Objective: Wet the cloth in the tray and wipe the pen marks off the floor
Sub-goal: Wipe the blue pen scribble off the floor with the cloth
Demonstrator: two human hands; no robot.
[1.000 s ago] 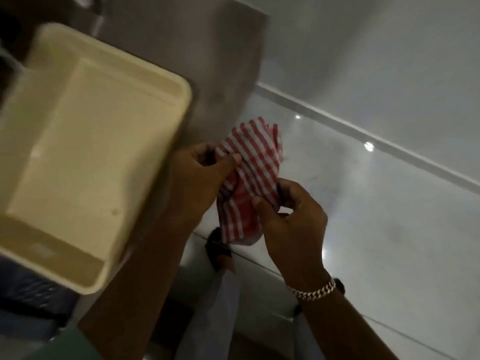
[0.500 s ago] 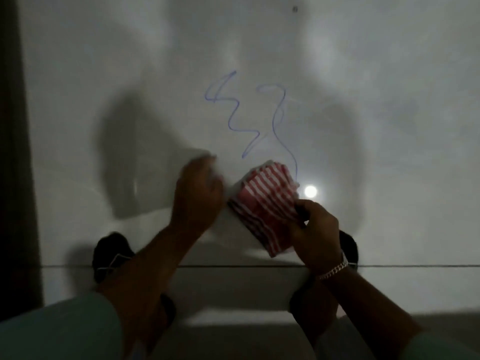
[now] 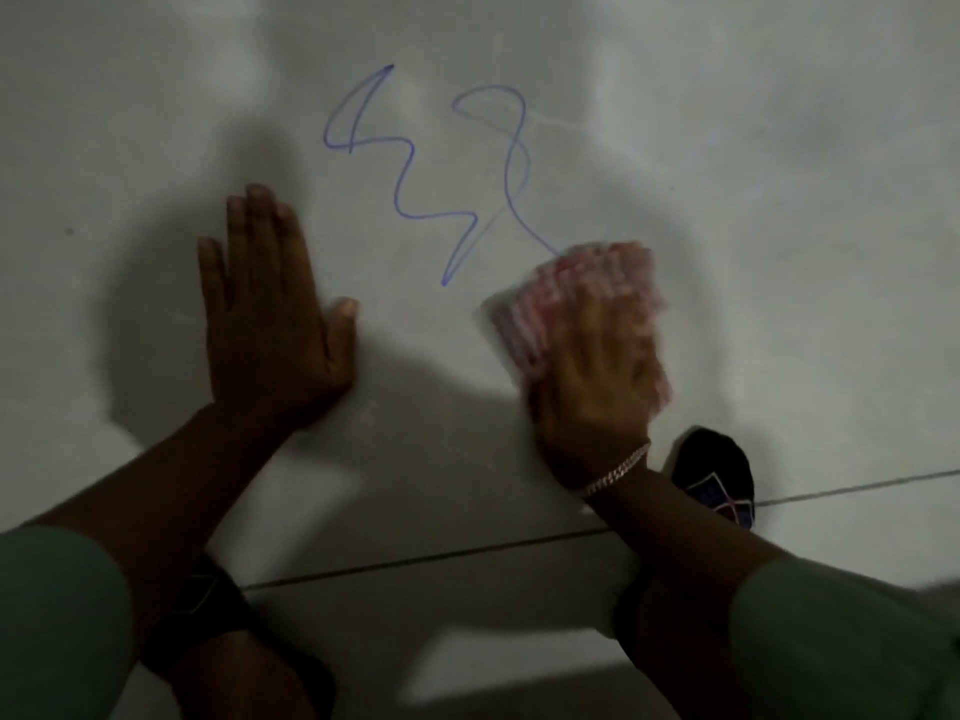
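Blue pen marks point(image 3: 415, 200) squiggle across the pale floor tile point(image 3: 779, 200) in front of me. A folded red-and-white checked cloth point(image 3: 524, 324) lies flat on the floor at the lower right end of the marks. My right hand point(image 3: 597, 376), with a chain bracelet at the wrist, presses down on the cloth and looks motion-blurred. To the left of the marks my left hand point(image 3: 275, 314) rests palm-down on the floor, fingers extended, holding nothing. The tray is out of view.
A dark shoe point(image 3: 719, 475) sits just right of my right wrist. A second dark shoe point(image 3: 208, 610) shows under my left forearm. A thin tile joint point(image 3: 415, 561) runs across the floor below my hands.
Half a second ago both hands were on the cloth over the floor. Now the left hand has let go and lies flat on the tile, and the right hand presses the cloth down.
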